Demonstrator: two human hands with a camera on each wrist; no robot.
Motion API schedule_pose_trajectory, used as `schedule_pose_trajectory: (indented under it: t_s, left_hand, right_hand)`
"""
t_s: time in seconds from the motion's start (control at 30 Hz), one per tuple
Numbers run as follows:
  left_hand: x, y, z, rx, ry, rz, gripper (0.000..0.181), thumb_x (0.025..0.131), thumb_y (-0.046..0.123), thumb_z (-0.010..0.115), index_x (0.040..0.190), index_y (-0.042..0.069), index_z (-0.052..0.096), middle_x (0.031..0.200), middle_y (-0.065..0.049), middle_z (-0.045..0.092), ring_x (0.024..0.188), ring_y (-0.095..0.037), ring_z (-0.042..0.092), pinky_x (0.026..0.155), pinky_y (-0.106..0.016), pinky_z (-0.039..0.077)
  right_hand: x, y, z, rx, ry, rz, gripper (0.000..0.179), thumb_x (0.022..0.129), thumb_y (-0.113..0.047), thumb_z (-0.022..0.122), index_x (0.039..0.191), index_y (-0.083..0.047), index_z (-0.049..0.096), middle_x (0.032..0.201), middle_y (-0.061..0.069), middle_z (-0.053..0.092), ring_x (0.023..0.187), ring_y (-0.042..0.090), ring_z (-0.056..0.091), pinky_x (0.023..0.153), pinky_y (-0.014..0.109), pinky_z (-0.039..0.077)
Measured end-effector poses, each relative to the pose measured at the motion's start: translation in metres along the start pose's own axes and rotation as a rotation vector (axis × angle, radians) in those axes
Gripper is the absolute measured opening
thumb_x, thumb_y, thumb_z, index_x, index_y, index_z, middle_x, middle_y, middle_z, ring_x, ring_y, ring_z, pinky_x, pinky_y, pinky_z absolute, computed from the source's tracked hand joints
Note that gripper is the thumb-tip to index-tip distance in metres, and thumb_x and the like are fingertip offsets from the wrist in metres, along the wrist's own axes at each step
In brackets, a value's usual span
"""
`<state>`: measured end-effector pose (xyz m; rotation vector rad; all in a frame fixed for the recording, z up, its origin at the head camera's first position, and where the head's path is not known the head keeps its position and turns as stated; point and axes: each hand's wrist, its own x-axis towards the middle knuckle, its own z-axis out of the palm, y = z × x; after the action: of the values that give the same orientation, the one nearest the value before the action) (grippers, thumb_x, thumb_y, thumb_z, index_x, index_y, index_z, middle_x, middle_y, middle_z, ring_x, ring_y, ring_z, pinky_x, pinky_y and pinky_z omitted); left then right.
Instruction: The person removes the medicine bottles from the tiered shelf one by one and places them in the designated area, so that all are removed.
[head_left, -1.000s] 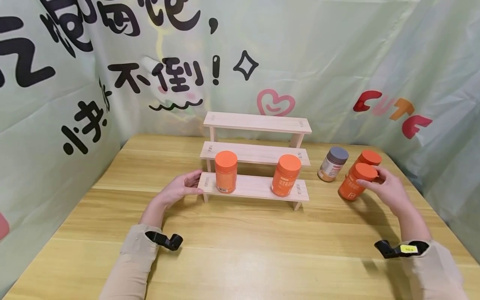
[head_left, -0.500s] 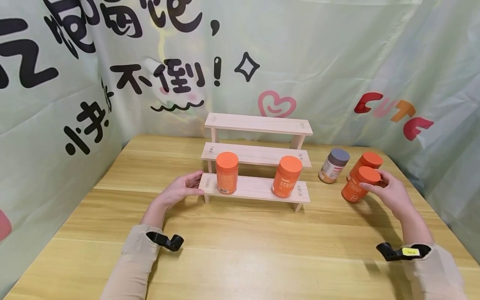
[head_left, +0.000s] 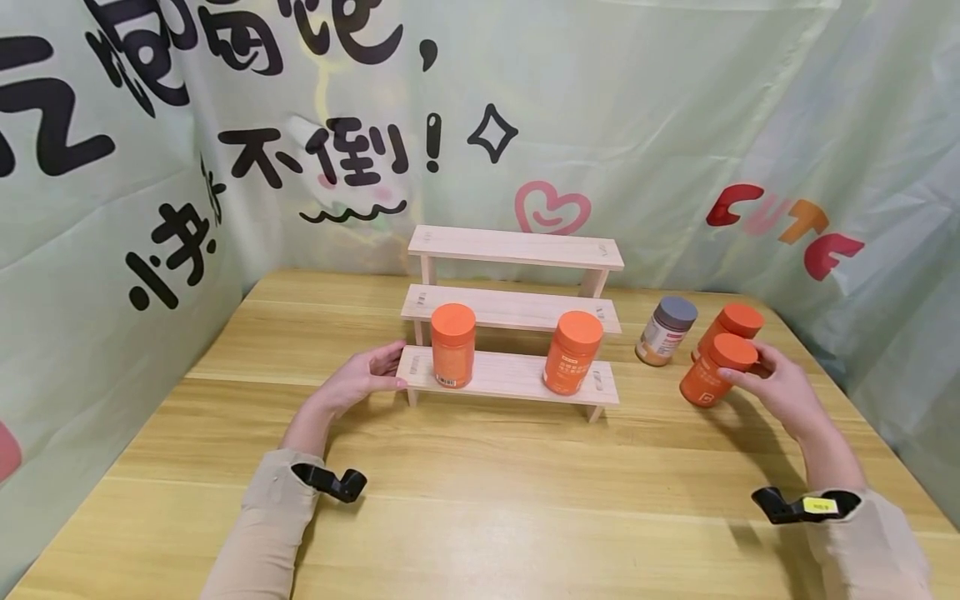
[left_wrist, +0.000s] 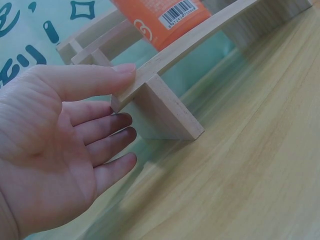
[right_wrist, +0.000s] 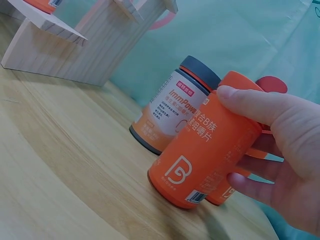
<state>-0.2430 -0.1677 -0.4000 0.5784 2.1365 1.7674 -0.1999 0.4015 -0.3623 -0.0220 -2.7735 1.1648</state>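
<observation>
The front jar (head_left: pixel 707 379) is pinched near its cap between thumb and fingers of the right hand (head_left: pixel 786 390), at the right of the table (head_left: pixel 540 508); it is shifted slightly nearer than a second ago, so it seems a little freer of the rear jar (head_left: pixel 740 320). The shelf (head_left: pixel 513 306), with its left jar (head_left: pixel 453 354) and right jar (head_left: pixel 572 358) unmoved, is held at one end between thumb and fingers of the left hand (head_left: pixel 358 380).

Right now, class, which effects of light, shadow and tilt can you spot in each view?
Head view: brightest, with pale glare on the tabletop and a shadow by the right hand; left wrist view: dimmer, tilted, soft shadow near the wooden rack; right wrist view: dim, tilted, backdrop tinted teal, large print on the held orange jar readable.
</observation>
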Motion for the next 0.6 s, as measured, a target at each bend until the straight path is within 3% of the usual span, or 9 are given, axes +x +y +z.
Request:
schedule_pose_trajectory:
  t_s: [0.13, 0.27, 0.47, 0.6]
  left_hand:
    - [0.000, 0.000, 0.000, -0.003, 0.000, -0.001, 0.077, 0.083, 0.002, 0.063, 0.142, -0.012, 0.016, 0.146, -0.029, 0.021, 0.134, -0.040, 0.021, 0.110, -0.047, 0.018]
    - [0.000, 0.000, 0.000, -0.012, 0.000, -0.008, 0.077, 0.084, 0.002, 0.062, 0.143, -0.011, 0.015, 0.147, -0.029, 0.020, 0.135, -0.040, 0.021, 0.110, -0.047, 0.018]
    - [-0.001, 0.001, 0.000, -0.001, 0.004, -0.020, 0.077, 0.084, 0.003, 0.062, 0.143, -0.010, 0.015, 0.147, -0.028, 0.020, 0.135, -0.040, 0.020, 0.110, -0.047, 0.017]
    - [-0.001, 0.000, 0.000, -0.004, 0.001, -0.020, 0.077, 0.084, 0.003, 0.062, 0.143, -0.011, 0.015, 0.147, -0.028, 0.019, 0.135, -0.040, 0.019, 0.111, -0.047, 0.016]
  right_hand:
    - [-0.001, 0.001, -0.002, 0.029, 0.000, -0.011, 0.072, 0.089, -0.030, 0.062, 0.139, 0.009, 0.028, 0.115, -0.003, 0.047, 0.088, -0.012, 0.037, 0.066, 0.007, 0.038]
    - [-0.001, 0.003, -0.006, 0.092, 0.017, -0.026, 0.065, 0.090, -0.025, 0.062, 0.138, 0.006, 0.032, 0.102, -0.026, 0.042, 0.087, -0.013, 0.042, 0.067, 0.004, 0.039]
    - [-0.001, -0.001, -0.016, 0.204, 0.066, -0.024, 0.047, 0.089, -0.022, 0.062, 0.134, -0.015, 0.047, 0.098, -0.030, 0.049, 0.087, -0.016, 0.049, 0.067, 0.004, 0.038]
    - [0.000, -0.005, -0.020, 0.275, 0.107, -0.032, 0.038, 0.089, -0.018, 0.063, 0.126, -0.018, 0.053, 0.100, -0.025, 0.056, 0.089, -0.012, 0.052, 0.068, 0.004, 0.039]
